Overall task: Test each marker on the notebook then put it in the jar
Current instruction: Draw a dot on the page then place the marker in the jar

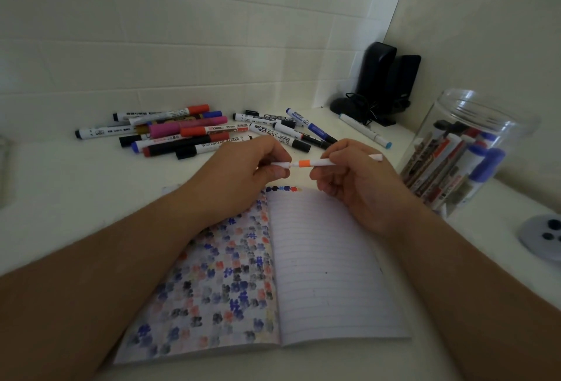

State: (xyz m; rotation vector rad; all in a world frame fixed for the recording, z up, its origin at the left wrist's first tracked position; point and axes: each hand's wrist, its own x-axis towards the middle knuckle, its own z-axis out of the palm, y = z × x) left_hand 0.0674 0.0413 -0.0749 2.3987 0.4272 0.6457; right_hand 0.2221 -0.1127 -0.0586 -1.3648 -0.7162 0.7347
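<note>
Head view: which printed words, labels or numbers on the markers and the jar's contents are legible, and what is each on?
"WHITEBOARD MARKER": white-barrelled marker with black cap, front of the pile.
Other pile markers' labels: too small or blurred.
Labels on markers inside the clear plastic jar: blurred.

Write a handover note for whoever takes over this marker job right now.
Left hand pinches the white cap. Right hand grips the thin white marker with the orange band; the cap sits at its tip, above the open lined notebook.
Done: several markers stand in the clear plastic jar at right; test marks fill the left page and start the right page's top line.
Left: jar this marker, then test and jar the loose markers piled behind the notebook.
</note>
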